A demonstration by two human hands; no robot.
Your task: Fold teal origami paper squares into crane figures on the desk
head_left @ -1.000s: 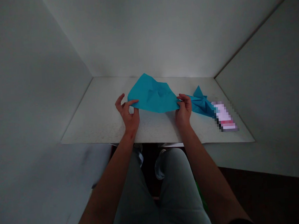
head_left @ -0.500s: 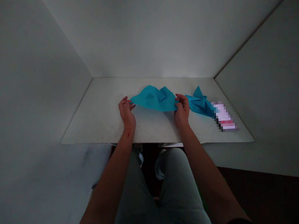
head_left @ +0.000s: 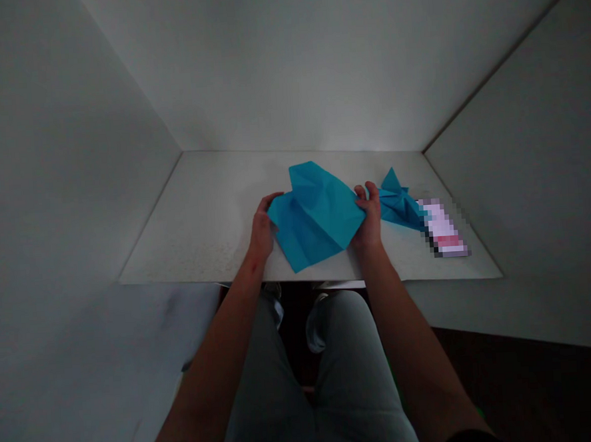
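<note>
Between my hands is a sheet of blue paper point(head_left: 320, 213), creased and partly opened out, tilted above the white tabletop. My left hand point(head_left: 263, 228) is closed on its left edge, fingers behind and thumb in front. At its right corner my right hand point(head_left: 369, 218) grips the paper, with some fingers raised. Just right of that hand lies a folded blue paper piece point(head_left: 399, 204), with a pointed flap sticking up.
A phone point(head_left: 443, 228), its screen blurred out, lies at the right of the white table point(head_left: 200, 220), touching or under the folded piece. White walls point(head_left: 291, 68) enclose the table at the back and sides. My legs are below the front edge.
The blue paper has gone from a wide, flattened shape to a larger, more opened one reaching nearer the table's front edge. My left hand has moved right, my right hand slightly right.
</note>
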